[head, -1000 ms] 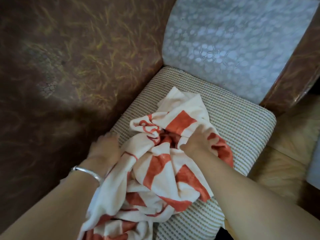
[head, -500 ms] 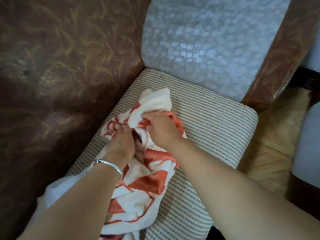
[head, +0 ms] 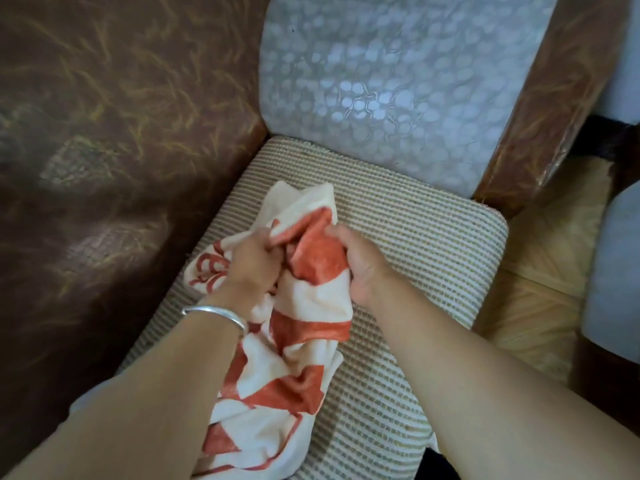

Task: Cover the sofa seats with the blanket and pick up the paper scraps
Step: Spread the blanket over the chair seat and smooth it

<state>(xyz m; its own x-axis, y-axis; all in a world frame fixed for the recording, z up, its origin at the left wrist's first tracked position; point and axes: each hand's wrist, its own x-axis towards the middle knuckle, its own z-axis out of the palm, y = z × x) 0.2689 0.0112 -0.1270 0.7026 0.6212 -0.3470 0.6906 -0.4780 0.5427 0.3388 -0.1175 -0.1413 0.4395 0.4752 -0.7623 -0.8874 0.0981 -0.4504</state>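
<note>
Brown patterned upholstery (head: 121, 133) is filling the left of the head view. A pale blue backrest (head: 398, 98) is rising behind a striped woven sofa seat (head: 433, 265), and a strip of floor (head: 540, 299) is showing to the right. The blanket (head: 304, 320), white with red blocks, is lying bunched on the seat's left half. Its long axis is running from the cushion's near edge, where it is hanging over, away toward the backrest.

Both hands are working at its far end. The left hand (head: 254, 261), with a silver bracelet (head: 214, 311) on the wrist, is curling its fingers into a fold at the top. The right hand (head: 360, 268) is gripping the red patch just beside it, fingers closed round the cloth. The two are sitting close together, so the fabric between them is gathered rather than stretched.

Bare cushion is lying mostly to the right of the right hand. Spreading will probably have to go that way, and that hand is the nearer one to carry an edge across. No paper scraps are showing.
</note>
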